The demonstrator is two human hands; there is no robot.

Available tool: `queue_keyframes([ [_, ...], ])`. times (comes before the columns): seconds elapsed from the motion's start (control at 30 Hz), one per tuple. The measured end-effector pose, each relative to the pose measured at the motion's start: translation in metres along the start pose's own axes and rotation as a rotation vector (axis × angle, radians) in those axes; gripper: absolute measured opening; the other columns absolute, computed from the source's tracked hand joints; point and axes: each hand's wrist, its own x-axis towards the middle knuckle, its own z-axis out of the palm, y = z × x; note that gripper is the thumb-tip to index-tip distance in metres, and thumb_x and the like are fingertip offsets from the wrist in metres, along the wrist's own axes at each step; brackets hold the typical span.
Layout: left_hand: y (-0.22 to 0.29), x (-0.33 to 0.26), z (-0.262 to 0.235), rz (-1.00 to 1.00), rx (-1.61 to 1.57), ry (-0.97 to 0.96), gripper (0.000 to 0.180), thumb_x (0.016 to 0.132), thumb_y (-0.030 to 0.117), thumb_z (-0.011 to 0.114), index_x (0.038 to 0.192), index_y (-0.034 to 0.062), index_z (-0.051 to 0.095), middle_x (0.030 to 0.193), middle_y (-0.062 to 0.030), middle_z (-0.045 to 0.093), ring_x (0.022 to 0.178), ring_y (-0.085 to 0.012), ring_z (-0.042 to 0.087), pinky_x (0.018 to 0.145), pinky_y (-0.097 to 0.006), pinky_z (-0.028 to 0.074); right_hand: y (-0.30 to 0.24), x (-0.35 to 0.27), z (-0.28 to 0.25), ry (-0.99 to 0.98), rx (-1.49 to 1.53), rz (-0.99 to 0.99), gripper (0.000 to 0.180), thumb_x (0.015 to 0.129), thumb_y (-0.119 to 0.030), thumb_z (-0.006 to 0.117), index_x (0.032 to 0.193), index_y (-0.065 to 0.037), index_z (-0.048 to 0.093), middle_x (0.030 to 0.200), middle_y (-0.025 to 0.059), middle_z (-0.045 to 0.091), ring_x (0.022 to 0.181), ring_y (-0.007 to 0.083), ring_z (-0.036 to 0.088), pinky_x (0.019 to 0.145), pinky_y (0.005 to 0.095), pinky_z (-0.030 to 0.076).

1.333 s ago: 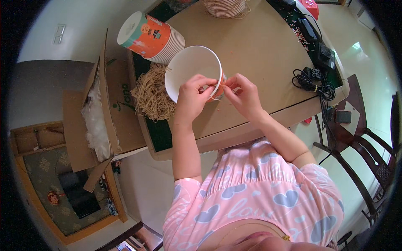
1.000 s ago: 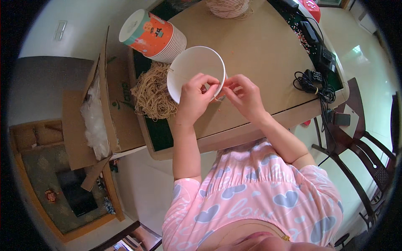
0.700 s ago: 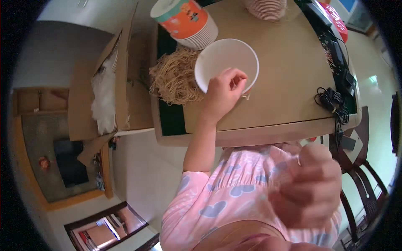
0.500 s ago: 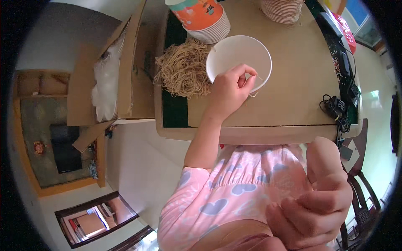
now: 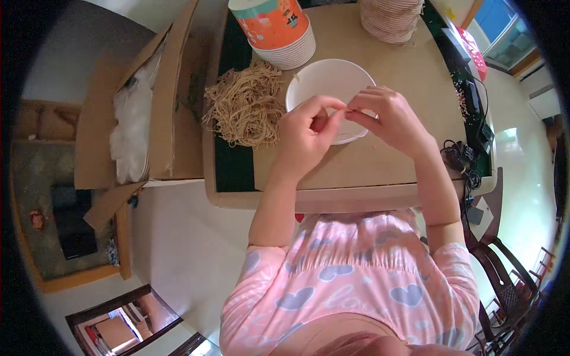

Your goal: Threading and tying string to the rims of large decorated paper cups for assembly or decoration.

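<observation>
A white paper tub (image 5: 323,80) stands on the table, its open mouth facing me. Over its near rim my left hand (image 5: 309,133) and my right hand (image 5: 392,115) meet at the fingertips, both closed in a pinch. Between them seems to be a thin pale string, mostly hidden by the fingers. Left of the tub lies a tangled heap of beige strings (image 5: 246,107). Behind it, a stack of nested paper tubs (image 5: 276,32) with an orange and green print leans at an angle.
An opened cardboard box (image 5: 172,118) holding white plastic-wrapped contents adjoins the table's left side. At the far right rises a stack of pale round pieces (image 5: 390,21). Black cables (image 5: 460,157) lie by the right edge. A dark chair (image 5: 504,273) stands beyond.
My right hand has come up from near my chest to meet my left hand over the tub. The view has shifted slightly.
</observation>
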Motion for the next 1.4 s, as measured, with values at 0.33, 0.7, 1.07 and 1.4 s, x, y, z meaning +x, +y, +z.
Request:
queue_keyframes([
  [0.33, -0.014, -0.003, -0.023, 0.228, 0.607, 0.234, 0.032, 0.075, 0.013, 0.075, 0.106, 0.0126, 0.067, 0.119, -0.0093, 0.06, 0.108, -0.0288, 0.054, 0.09, -0.038, 0.044, 0.009, -0.014, 0.015, 0.088, 0.095, 0.132, 0.011, 0.083, -0.008, 0.067, 0.094, -0.004, 0.067, 0.085, 0.0078, 0.068, 0.082, 0.0243, 0.063, 0.077, 0.0353, 0.05],
  [0.7, 0.157, -0.048, 0.034, 0.783, -0.377, -0.085, 0.022, 0.059, 0.021, 0.064, 0.064, 0.0015, 0.054, 0.066, -0.0077, 0.048, 0.066, -0.0234, 0.05, 0.058, -0.035, 0.041, -0.002, -0.012, 0.03, 0.221, 0.066, 0.101, 0.008, 0.08, -0.009, 0.071, 0.085, -0.005, 0.067, 0.083, 0.0061, 0.067, 0.082, 0.0249, 0.062, 0.075, 0.0353, 0.049],
  [1.07, 0.166, -0.054, 0.038, 0.884, -0.41, -0.215, 0.014, 0.079, 0.018, 0.07, 0.087, 0.0131, 0.059, 0.067, 0.0026, 0.054, 0.07, -0.0127, 0.057, 0.058, -0.027, 0.05, -0.005, -0.011, 0.034, 0.261, 0.141, 0.129, 0.009, 0.08, -0.004, 0.069, 0.089, -0.004, 0.066, 0.084, 0.0087, 0.067, 0.083, 0.0222, 0.064, 0.074, 0.0331, 0.05],
  [1.4, 0.106, -0.053, 0.02, 0.475, 1.059, -0.394, 0.012, 0.067, 0.012, 0.064, 0.076, 0.0066, 0.06, 0.068, -0.0048, 0.052, 0.069, -0.0224, 0.057, 0.063, -0.034, 0.047, 0.004, -0.017, 0.034, 0.294, 0.24, 0.162, 0.01, 0.082, -0.001, 0.066, 0.093, -0.002, 0.065, 0.085, 0.0091, 0.067, 0.082, 0.0185, 0.064, 0.073, 0.0299, 0.05],
])
